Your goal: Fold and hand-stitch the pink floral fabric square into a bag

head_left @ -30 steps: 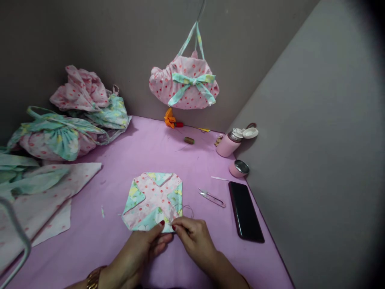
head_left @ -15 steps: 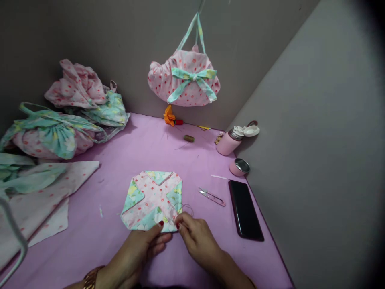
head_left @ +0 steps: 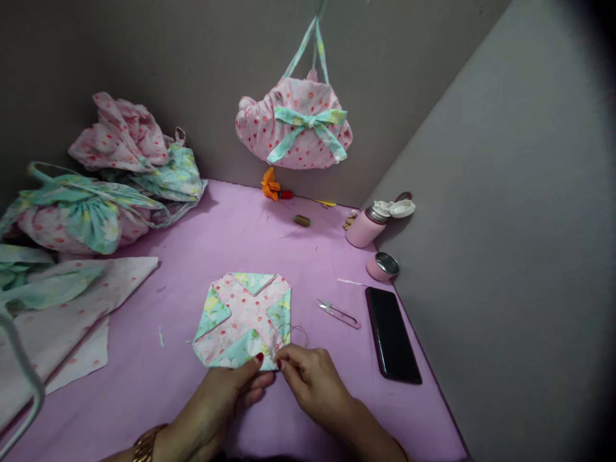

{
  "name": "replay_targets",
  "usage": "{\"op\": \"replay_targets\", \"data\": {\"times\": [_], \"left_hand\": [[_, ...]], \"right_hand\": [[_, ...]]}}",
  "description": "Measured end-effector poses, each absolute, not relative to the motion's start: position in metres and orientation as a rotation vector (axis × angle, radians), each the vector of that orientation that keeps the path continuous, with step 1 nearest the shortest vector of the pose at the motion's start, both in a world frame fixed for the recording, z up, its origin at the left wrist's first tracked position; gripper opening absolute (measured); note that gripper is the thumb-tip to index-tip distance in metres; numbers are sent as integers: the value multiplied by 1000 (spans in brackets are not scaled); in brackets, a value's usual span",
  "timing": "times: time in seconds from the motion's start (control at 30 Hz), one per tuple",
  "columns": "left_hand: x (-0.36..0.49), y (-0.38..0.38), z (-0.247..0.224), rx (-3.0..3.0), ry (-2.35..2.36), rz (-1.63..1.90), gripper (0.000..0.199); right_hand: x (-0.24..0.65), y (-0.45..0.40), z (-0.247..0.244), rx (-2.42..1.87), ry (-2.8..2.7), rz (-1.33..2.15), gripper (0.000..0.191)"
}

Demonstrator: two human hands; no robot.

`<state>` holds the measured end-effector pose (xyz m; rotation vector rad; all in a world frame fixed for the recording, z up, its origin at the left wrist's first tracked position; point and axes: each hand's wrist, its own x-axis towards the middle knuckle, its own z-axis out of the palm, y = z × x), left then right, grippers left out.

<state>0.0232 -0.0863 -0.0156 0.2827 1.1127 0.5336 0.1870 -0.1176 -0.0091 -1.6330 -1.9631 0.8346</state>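
A folded fabric piece [head_left: 238, 314], pink with red dots and mint floral corner triangles, lies on the purple cloth. My left hand [head_left: 231, 391] pinches its near edge, thumb on top and fingers beneath. At its near right corner, the fingertips of my right hand [head_left: 310, 378] are pressed together. A loose tangle of thread [head_left: 293, 330] curls over the fabric just above those fingertips. Whatever lies between them, perhaps a needle, is too small to make out.
Thread snips [head_left: 339, 314] and a black phone [head_left: 393, 335] lie to the right, near a pink bottle [head_left: 366, 227] and its cup [head_left: 382, 266]. A thread spool [head_left: 302, 221] lies farther back. Fabric bags [head_left: 91, 212] and cut cloth [head_left: 72, 301] fill the left; a dotted bag [head_left: 298, 122] hangs behind.
My right hand has shifted slightly left along the fabric's near edge, closer to my left thumb. My left hand keeps its hold, and the fabric stays in place.
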Motion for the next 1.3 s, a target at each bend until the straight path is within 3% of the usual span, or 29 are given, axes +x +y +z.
{"op": "replay_targets", "data": {"times": [0.53,1.0,1.3], "left_hand": [[23,-85,-13,339,1096,511,24],[22,-87,-12,318,1097,541,26],[23,-85,-15,365,1088,523,20]], "right_hand": [[182,-110,-3,-1691,-2052,758,16],[188,-103,-10,-1544,-1639,1261,15],[190,-100,-6,-1515,-1622,1324,14]]}}
